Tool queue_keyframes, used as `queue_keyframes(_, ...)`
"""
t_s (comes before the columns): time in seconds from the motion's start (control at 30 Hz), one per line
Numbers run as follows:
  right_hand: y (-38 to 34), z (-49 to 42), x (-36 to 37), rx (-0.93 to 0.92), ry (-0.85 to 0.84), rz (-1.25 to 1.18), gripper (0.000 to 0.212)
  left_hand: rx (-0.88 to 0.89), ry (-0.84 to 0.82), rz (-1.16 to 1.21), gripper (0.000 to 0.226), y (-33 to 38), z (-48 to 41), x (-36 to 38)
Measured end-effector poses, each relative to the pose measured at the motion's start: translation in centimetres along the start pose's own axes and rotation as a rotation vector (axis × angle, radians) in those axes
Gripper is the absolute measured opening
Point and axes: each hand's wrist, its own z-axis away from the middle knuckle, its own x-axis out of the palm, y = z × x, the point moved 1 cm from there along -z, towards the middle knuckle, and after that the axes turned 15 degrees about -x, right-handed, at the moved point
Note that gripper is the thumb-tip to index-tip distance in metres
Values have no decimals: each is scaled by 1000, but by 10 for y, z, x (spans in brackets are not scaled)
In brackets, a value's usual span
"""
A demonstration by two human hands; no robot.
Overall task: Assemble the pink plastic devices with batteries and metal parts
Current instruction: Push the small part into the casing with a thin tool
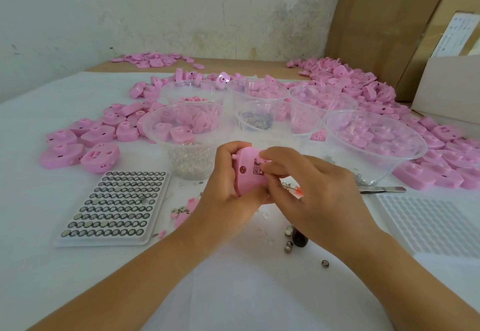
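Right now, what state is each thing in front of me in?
Pink plastic device: held off the table, compartment open.
Left hand: grips the device.
Right hand: pinches the device at its compartment.
White tray of button batteries: nearly full.
Metal tweezers: lying flat, unheld.
Clear plastic bowl of metal parts: upright, partly filled.

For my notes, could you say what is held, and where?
The left hand grips a pink device round its lower edge; the right hand pinches its compartment side.

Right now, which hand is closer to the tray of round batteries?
Left. The left hand holds the pink device right of the battery tray; the right hand is farther right, on the device's other side.
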Motion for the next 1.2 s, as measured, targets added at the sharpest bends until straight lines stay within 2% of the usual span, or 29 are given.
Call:
queue_keyframes(0.13,7,-4,-13,162,78,-319,14,-17,49,53,46,-2,-2,-3)
queue_keyframes(0.17,13,-5,-17,244,66,-374,6,-20,61,60,46,-3,-2,-4)
queue_keyframes(0.2,21,-6,-21,340,6,-372,10,-19,68,63,46,-3,-2,-5)
queue_keyframes(0.23,29,-4,-23,429,-121,-304,19,-16,72,65,46,-4,-2,-5)
queue_keyframes(0.33,42,5,-18,589,-661,-36,45,3,73,69,43,-4,-2,-5)
queue_keyframes(0.37,41,9,-14,604,-787,-1,49,12,75,72,39,-4,-2,-6)
queue_keyframes(0.43,38,12,-10,620,-905,-2,50,31,84,73,31,-3,-3,-6)
queue_keyframes(0.53,39,10,-12,660,-868,-54,45,48,102,61,25,-3,-4,-6)
queue_keyframes(0.63,45,8,-19,661,-813,8,38,58,105,47,25,-4,-4,-6)
queue_keyframes(0.77,49,12,-21,602,-848,34,29,65,106,41,25,-5,-4,-8)
queue_keyframes(0.83,50,10,-21,520,-786,-54,27,63,99,43,26,-6,-5,-9)
queue_keyframes(0.9,50,8,-22,460,-734,-252,18,61,94,37,27,-6,-5,-9)
queue_keyframes(0.97,46,7,-21,439,-776,-400,8,58,87,45,25,-7,-5,-8)
queue_keyframes(1.2,38,8,-19,388,-851,-377,11,56,52,48,40,-5,-3,-8)
